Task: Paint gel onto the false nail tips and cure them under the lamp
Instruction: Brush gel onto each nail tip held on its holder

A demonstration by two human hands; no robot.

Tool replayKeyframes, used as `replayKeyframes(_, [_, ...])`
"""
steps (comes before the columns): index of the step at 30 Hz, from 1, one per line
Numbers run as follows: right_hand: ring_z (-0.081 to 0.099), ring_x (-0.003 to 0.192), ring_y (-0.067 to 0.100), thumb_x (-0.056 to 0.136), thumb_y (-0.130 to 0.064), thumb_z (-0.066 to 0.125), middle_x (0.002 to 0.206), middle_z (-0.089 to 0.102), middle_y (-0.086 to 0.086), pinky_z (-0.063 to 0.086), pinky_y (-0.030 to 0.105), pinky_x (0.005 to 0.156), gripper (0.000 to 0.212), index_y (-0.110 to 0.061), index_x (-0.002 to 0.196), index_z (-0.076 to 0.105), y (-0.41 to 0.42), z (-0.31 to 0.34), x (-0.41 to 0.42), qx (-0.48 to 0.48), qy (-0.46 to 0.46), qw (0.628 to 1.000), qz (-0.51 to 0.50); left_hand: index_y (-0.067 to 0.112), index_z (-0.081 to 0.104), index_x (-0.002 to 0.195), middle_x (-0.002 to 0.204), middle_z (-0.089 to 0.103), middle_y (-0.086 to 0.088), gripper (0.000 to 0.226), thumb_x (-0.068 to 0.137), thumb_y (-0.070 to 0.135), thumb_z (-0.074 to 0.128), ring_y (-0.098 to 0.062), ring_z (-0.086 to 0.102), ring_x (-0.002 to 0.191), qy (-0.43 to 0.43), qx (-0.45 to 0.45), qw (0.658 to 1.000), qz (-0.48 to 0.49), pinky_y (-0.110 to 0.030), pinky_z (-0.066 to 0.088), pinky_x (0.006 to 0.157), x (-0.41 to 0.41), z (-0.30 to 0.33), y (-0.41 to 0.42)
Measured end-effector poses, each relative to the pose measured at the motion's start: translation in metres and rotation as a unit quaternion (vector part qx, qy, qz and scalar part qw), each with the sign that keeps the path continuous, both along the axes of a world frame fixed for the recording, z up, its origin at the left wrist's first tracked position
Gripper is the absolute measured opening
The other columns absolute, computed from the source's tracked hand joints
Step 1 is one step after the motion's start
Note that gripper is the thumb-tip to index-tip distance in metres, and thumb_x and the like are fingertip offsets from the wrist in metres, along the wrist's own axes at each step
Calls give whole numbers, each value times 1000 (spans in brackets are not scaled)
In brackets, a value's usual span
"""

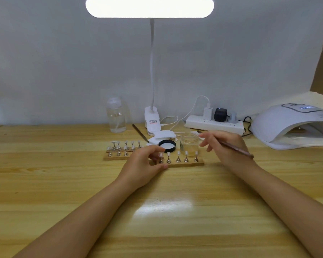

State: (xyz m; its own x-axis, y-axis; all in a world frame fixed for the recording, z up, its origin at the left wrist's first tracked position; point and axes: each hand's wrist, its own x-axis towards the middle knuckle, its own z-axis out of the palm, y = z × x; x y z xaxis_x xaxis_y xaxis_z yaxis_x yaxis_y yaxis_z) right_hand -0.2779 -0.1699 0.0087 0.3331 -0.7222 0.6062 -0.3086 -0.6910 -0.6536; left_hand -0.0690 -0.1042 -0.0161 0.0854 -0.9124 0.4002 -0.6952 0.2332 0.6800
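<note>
Right hand [224, 146] fingers pinch brush [237, 148], handle angled back-right; left hand [147, 164] fingers grip nail-tip strip [183, 162], lying left-right.

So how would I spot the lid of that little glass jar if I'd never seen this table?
Find the tall white desk lamp clipped at the back of the wooden table. Just in front of its base, beside the clear glass jar, lies the lid. It is the only round black ring with a white middle, behind the left hand.

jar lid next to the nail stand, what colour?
The lid has a black rim and a white inside, lying open side up on the table. Head view, the only one.
</note>
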Motion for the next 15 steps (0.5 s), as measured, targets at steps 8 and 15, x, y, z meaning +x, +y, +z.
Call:
replayKeyframes(8, [51,49,-1,92,-39,50,56,55,-5,36,18,55,34,-13,84,71,-28,32,14,130,-26,988,-78,24,64,97,81,57,14,34,68,16,79,1,54,78,25,-8,1000,-2,-3,41,70,-1,0,0])
replayKeyframes(15, [56,47,-3,82,-33,67,48,57,-4,40,9,51,38,-14,52,53,-44,38,35,57,70,987,-134,30,60,88,82,59,12,31,67,17,79,-3,56,80,31,0,1000,-5,-10,44,74,-1,1,1])
